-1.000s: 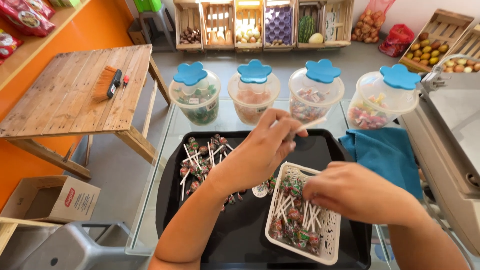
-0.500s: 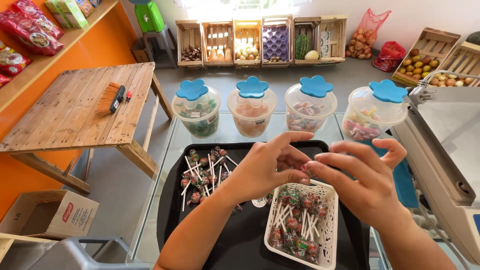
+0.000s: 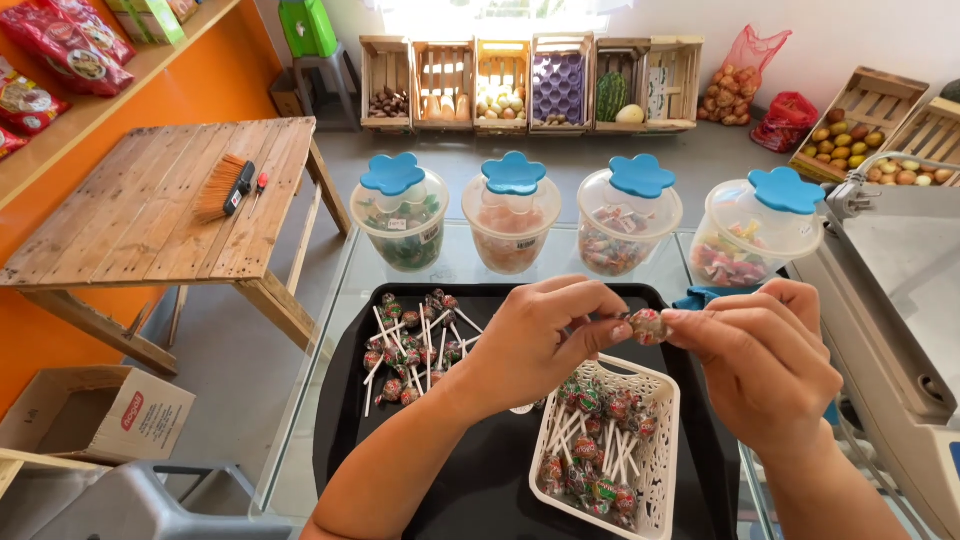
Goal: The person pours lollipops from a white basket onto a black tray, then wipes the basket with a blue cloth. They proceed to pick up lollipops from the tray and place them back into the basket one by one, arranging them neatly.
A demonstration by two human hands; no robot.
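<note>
Pinching lollipop (image 3: 648,325) btwn both hands, fingertips meeting

L hand (image 3: 535,340), R hand (image 3: 765,350): fingertips pinched, prob. touching

Wrapped lollipop (image 3: 648,325), seemingly midair above basket (image 3: 662,400)

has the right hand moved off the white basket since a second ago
Yes. The right hand rose from the white basket toward the jars, meeting the left hand on one lollipop.
</note>
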